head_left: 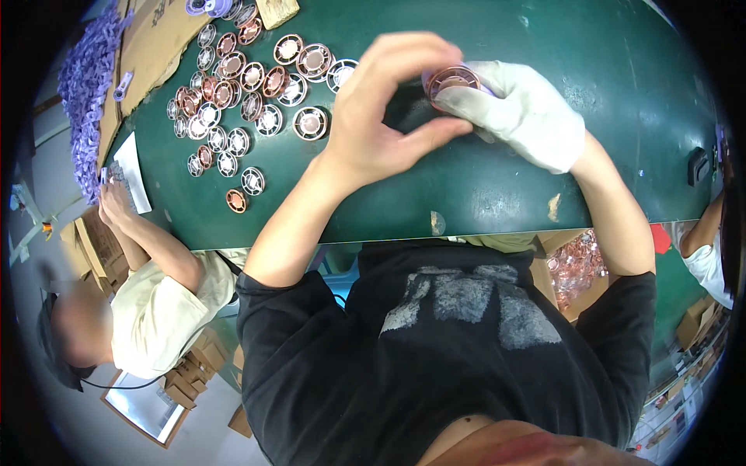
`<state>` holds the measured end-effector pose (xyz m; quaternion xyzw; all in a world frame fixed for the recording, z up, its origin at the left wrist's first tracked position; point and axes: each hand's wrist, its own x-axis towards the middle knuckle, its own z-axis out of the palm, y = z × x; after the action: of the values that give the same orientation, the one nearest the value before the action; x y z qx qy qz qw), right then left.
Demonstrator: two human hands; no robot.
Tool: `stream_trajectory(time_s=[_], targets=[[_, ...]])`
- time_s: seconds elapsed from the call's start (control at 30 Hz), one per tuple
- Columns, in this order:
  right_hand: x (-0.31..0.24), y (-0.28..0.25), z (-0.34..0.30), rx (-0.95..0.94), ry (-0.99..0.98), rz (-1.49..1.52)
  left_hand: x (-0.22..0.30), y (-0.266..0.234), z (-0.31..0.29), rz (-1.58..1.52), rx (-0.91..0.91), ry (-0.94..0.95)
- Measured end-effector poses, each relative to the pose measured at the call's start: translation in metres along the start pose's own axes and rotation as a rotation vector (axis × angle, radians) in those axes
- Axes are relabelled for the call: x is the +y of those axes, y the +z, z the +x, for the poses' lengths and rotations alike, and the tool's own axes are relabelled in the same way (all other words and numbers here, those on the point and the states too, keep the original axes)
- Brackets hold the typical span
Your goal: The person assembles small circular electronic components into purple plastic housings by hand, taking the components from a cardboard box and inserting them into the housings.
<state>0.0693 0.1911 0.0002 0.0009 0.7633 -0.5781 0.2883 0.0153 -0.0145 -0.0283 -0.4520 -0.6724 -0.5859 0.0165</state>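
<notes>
My right hand [532, 116], in a whitish glove, grips a round copper-coloured spoked wheel piece [452, 76] with a bit of purple at its edge. The gloved thumb lies across its front; the glove hides much of it. My bare left hand [377, 116] arches beside it in a C shape, thumb and fingers apart. Its fingertips come close to the piece, slightly blurred; whether they touch it I cannot tell. Left of that hand, several similar wheels, copper-coloured and silver, lie loosely on the green table [482, 194]. One silver wheel [311, 123] sits nearest my left wrist.
Cardboard [159, 46] and a heap of purple pieces [89, 101] line the far left. A co-worker's hands [115, 203] are by a white sheet [132, 172]. A black object [698, 166] lies at right. Below the table edge stands a box of copper-coloured pieces [575, 268].
</notes>
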Motion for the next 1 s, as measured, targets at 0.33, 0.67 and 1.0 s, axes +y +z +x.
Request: stream_trajectory(time_s=[0.33, 0.67, 1.0], targets=[[0.009, 0.019, -0.002, 0.554, -0.452, -0.530, -0.003, 0.006, 0.001, -0.368, 0.017, -0.181], [0.009, 0.019, -0.001, 0.577, -0.394, -0.765, -0.001, 0.013, 0.002, -0.478, 0.066, -0.314], [0.013, -0.002, 0.010, 0.583, -0.206, -0.357, -0.044, -0.072, 0.113, -0.536, 0.280, -0.461]])
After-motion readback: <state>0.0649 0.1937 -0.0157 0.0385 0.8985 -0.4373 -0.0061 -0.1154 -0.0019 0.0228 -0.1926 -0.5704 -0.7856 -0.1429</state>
